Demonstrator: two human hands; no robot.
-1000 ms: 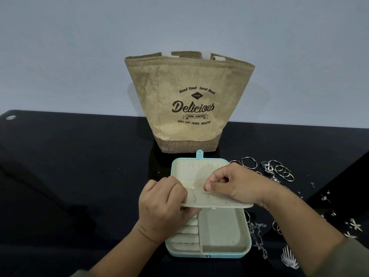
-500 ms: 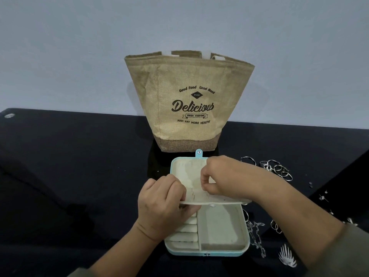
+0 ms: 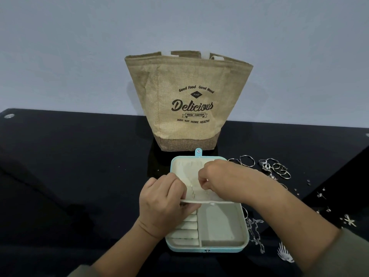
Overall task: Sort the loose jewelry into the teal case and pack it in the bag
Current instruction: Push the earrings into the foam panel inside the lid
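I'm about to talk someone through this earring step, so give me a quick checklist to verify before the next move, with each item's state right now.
1. Teal case open, lying flat on the table: ok.
2. Earring panel steadied by the left hand: ok.
3. Right hand pinching at the panel; whether an earring is in its fingertips: cannot tell.
4. Large compartment free to receive pieces: ok.
5. Loose rings and chains sorted: not ok, they lie on the table right of the case.
6. Bag upright behind the case, top open: ok.
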